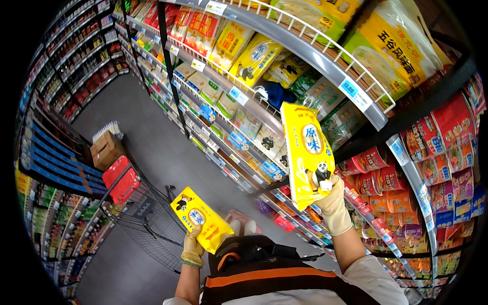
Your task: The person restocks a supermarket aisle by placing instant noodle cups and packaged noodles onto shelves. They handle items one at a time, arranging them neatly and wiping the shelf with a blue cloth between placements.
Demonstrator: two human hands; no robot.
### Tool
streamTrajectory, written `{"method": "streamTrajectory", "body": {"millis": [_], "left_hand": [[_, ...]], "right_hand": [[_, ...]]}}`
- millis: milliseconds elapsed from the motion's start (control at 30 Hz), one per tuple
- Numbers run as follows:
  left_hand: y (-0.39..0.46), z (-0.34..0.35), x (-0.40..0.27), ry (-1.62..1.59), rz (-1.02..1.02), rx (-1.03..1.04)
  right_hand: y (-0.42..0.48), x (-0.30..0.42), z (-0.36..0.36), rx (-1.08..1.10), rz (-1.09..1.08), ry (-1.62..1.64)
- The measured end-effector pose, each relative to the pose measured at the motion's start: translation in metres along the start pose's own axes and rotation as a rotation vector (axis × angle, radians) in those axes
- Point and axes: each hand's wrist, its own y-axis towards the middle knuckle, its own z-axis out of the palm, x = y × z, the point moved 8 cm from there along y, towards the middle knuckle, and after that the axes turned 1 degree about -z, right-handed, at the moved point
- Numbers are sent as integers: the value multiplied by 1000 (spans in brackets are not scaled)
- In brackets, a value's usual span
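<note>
Both of my hands wear pale rubber gloves. My left hand (193, 244), low at the centre left, grips the lower edge of a yellow noodle packet (202, 220) with a panda printed on it, held out over the floor. My right hand (335, 207) is raised at the shelf side and pinches the bottom end of a similar yellow packet (307, 152), which stands nearly upright before the shelf. Behind that packet's top, a dark blue cloth-like item (276, 93) lies on the wire-fronted shelf, beside more yellow packets (256, 59).
A shopping cart (148, 221) with a red child seat flap stands at left, near a cardboard box (107, 150). A pink stool (244, 221) is at my feet. Instant noodle tubs (392, 175) fill shelves at right; large noodle bags (396, 49) sit on the upper shelf behind a wire rail.
</note>
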Motion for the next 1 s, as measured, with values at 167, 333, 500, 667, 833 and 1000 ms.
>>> {"method": "streamTrajectory", "body": {"millis": [167, 333, 500, 667, 833, 1000], "left_hand": [[-9, 106, -58, 171, -5, 191], [-16, 227, -87, 176, -185, 370], [-8, 318, -85, 269, -311, 528], [-9, 365, -54, 256, -423, 604], [-7, 344, -24, 337, -369, 561], [-16, 285, -7, 268, -388, 417]], "right_hand": [[-17, -11, -19, 143, 154, 170], [-31, -18, -60, 107, 188, 163], [-58, -17, -59, 123, 257, 139], [-74, -21, -73, 285, 302, 289], [-84, -18, -71, 328, 349, 439], [-79, 3, -98, 181, -217, -850]]}}
